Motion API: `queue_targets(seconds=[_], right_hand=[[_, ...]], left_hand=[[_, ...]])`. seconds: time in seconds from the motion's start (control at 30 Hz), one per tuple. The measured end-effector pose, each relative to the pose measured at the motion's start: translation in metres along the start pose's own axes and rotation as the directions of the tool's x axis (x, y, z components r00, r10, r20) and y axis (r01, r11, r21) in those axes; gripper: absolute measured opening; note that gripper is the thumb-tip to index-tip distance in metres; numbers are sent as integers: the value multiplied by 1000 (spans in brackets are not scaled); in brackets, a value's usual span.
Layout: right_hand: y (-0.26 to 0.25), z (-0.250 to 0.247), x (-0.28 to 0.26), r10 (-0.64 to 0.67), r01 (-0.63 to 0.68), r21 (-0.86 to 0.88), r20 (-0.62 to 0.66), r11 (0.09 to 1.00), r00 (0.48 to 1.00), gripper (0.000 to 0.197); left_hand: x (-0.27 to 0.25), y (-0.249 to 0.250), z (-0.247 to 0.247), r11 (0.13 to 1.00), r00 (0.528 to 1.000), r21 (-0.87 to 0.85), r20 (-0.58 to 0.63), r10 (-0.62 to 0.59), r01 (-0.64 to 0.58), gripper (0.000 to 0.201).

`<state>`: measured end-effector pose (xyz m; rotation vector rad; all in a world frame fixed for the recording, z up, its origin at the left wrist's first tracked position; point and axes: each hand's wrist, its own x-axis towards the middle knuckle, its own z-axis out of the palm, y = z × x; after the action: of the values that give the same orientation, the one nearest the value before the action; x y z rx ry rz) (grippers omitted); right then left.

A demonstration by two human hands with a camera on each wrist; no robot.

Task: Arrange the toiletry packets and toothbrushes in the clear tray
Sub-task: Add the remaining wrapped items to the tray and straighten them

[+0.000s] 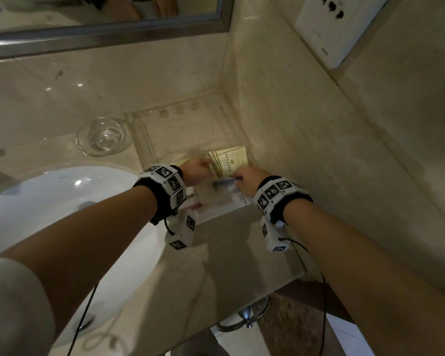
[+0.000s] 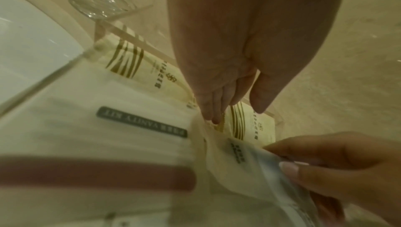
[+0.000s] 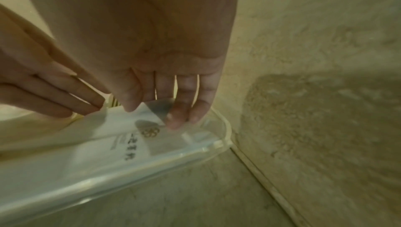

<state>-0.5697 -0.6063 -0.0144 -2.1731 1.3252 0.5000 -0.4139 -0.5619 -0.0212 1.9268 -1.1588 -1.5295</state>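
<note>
A glass bowl (image 1: 101,136) sits just beside the clear tray (image 1: 144,140), which is tucked into the marble corner by the white sink (image 1: 49,196). Cream packets with gold stripes (image 1: 228,160) lie in the tray's near end, next to a white packet labelled "VANITY KIT" (image 2: 142,122). The left hand (image 1: 196,170) reaches in with straight fingers (image 2: 213,110) touching the packets' edges. The right hand (image 1: 249,179) pinches a translucent packet (image 3: 160,108) by its corner over the tray.
</note>
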Motion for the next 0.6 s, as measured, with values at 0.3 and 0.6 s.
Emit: queue_targets(seconds=[0.3,0.6], right_hand=[[4,0,-7,-30,33,50,-58,998,998,38],[2,-4,-5,30,-22,44,-177,999,984,28]], left_hand=[[-7,5,3,999,1000,-22,6,-29,29,40],[-12,11,1,999,997,-33,-73,-37,35,40]])
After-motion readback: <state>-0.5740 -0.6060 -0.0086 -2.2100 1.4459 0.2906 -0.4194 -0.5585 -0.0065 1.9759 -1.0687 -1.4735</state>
